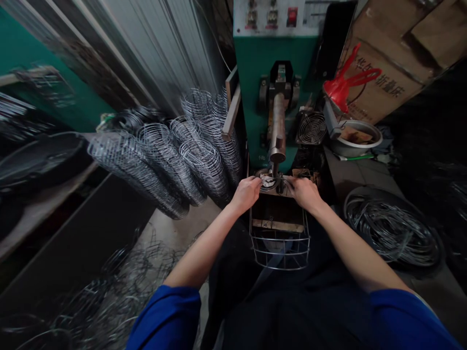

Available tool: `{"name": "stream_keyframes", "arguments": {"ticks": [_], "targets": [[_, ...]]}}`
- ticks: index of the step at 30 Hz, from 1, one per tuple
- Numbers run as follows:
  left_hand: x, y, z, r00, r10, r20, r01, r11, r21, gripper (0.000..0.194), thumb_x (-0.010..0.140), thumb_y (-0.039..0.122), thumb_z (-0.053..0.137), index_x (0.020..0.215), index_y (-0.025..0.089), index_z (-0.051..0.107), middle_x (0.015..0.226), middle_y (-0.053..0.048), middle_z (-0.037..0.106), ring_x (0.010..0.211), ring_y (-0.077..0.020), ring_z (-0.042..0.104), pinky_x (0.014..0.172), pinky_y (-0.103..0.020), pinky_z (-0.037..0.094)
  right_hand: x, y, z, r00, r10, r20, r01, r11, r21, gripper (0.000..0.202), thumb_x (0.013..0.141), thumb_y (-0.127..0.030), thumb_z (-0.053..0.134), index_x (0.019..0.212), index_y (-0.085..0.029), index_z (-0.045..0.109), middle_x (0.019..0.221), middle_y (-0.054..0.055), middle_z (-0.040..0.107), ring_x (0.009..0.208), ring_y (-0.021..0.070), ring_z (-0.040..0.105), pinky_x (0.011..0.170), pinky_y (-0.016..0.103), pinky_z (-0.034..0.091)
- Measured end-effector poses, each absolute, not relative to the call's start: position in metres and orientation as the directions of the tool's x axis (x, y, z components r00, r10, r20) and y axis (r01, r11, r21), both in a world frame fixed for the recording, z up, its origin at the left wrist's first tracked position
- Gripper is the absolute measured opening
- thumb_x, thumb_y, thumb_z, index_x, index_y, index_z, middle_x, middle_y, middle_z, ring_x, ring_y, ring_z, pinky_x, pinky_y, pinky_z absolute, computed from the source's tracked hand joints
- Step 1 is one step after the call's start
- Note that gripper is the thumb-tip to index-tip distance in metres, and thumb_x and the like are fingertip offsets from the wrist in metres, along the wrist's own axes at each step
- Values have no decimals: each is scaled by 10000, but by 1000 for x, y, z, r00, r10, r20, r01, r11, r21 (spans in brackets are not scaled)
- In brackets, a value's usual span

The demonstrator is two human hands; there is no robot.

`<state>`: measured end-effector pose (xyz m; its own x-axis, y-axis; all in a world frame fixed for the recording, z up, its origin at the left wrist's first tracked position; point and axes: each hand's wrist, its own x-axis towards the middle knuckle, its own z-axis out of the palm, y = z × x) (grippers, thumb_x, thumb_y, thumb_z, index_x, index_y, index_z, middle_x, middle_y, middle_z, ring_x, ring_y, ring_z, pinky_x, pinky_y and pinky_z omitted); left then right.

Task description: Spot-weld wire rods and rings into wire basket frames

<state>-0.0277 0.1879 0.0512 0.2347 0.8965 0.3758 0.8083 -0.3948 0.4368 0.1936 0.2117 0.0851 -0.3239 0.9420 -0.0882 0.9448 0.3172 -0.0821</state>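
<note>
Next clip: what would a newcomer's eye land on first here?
Probably the two bare hands, left hand and right hand, gripping a round wire cage under the steel ram of the green machine at centre. To the left, stacked rows of shiny wire grilles.

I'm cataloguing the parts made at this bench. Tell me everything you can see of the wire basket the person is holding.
The wire basket is a cage of thin, shiny metal wire: upright rods crossed by rounded horizontal hoops, open between them. It hangs in front of the green machine, its far end up at the machine's head, its near end toward the person. The left hand and right hand grip its top edge from either side.
</note>
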Motion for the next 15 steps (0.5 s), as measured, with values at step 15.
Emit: {"name": "stream_keyframes", "arguments": {"ticks": [15], "targets": [[-31,193,53,247,898,365,804,-400,440,218,928,132,504,814,137,689,785,-84,682,719,-180,636,715,-291,486,194,217,78,-338,940,-50,934,328,-145,416,1030,-478,344,1214,-309,677,977,92,738,881,262,695,726,318,478]]}}
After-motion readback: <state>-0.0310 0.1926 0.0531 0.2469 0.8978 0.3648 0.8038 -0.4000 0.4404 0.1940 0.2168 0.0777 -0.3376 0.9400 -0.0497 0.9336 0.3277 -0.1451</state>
